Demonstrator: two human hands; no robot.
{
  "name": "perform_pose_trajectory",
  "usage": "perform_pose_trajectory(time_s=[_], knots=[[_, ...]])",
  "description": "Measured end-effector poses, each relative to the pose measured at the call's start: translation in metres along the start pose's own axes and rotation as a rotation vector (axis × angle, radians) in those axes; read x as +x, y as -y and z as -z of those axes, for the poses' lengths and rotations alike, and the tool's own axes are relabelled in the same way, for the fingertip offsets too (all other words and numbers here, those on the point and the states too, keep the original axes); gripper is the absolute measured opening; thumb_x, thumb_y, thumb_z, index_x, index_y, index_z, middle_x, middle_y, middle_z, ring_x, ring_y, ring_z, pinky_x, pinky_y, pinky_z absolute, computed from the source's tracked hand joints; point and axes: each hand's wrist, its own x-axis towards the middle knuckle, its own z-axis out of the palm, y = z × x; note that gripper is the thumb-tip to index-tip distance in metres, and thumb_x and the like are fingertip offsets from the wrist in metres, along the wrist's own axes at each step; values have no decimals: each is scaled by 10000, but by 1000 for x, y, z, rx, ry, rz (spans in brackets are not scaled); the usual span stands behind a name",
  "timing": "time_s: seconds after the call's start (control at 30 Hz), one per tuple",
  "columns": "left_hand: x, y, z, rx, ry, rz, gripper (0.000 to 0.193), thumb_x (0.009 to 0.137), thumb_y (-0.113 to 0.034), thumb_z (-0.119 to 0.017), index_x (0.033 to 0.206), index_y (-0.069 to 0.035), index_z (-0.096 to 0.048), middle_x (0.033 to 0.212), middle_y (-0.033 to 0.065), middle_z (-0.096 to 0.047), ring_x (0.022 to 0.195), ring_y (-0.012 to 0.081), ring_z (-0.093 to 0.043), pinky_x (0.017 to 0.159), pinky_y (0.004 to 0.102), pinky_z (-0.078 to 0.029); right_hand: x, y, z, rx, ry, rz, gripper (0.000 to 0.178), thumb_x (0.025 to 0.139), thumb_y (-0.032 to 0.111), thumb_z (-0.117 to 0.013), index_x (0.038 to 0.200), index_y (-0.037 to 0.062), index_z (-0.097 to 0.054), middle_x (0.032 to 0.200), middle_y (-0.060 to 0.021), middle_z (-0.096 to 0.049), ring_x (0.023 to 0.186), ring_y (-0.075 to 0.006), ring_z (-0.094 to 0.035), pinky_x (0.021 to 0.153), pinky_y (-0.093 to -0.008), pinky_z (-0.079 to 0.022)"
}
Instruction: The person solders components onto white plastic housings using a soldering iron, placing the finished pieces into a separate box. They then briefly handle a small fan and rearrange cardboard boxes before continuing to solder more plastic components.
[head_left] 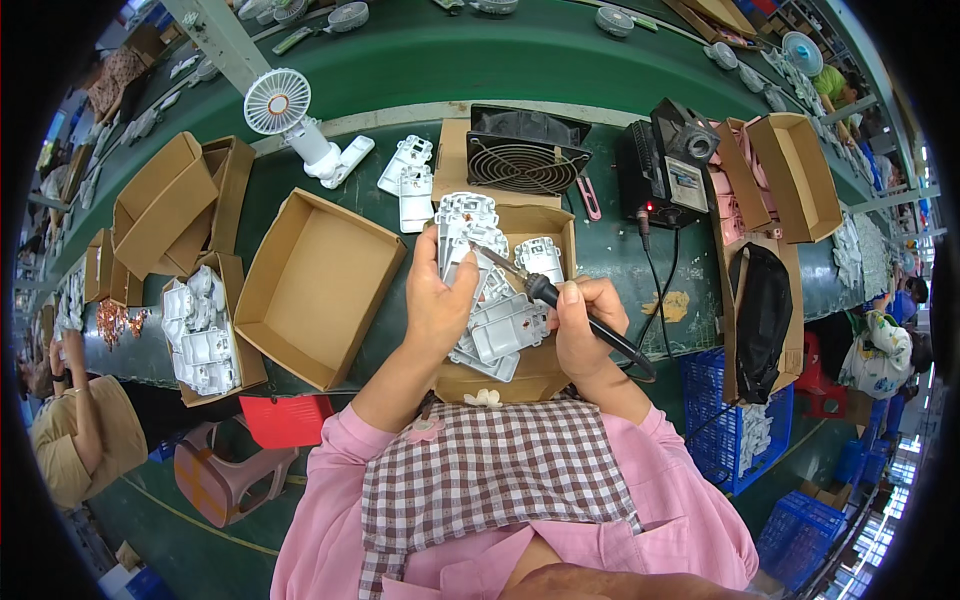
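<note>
My left hand (440, 300) grips a white plastic housing (468, 212), with the thumb pressed near its lower part. In my right hand (590, 325) is a black soldering iron (545, 290), held like a pen. Its metal tip points up and left at the housing; whether it touches cannot be made out. Beneath both hands, an open cardboard box (560, 222) holds several more white housings (510, 328). Beyond my left hand, several white housings (410, 180) lie on the green bench.
A black fan (528, 150) stands behind the box. Right of it sits a black soldering station (665, 165), its cable hanging near my right hand. A cardboard box (320, 285) and a box of white parts (200, 330) stand left. A small white fan (290, 115) stands at the back.
</note>
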Motion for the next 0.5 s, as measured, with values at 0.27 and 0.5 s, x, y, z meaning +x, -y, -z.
perform_pose_trajectory(time_s=[0.27, 0.5], knots=[[-1, -4, 0, -11, 5, 21, 352, 854, -31, -558, 1185, 22, -448, 948, 85, -589, 751, 101, -569, 623, 257, -488, 0, -1, 1, -76, 37, 29, 154, 934, 89, -519, 807, 30, -455, 667, -66, -547, 509, -69, -471, 472, -212, -410], [-1, -7, -1, -109, 47, 28, 396, 856, -30, -571, 1222, 18, -431, 1045, 101, -583, 898, 114, -572, 746, 261, -492, -3, 0, 5, 75, -11, 48, 111, 933, 87, -516, 861, 19, -467, 707, -77, -567, 552, -81, -506, 514, -231, -432]])
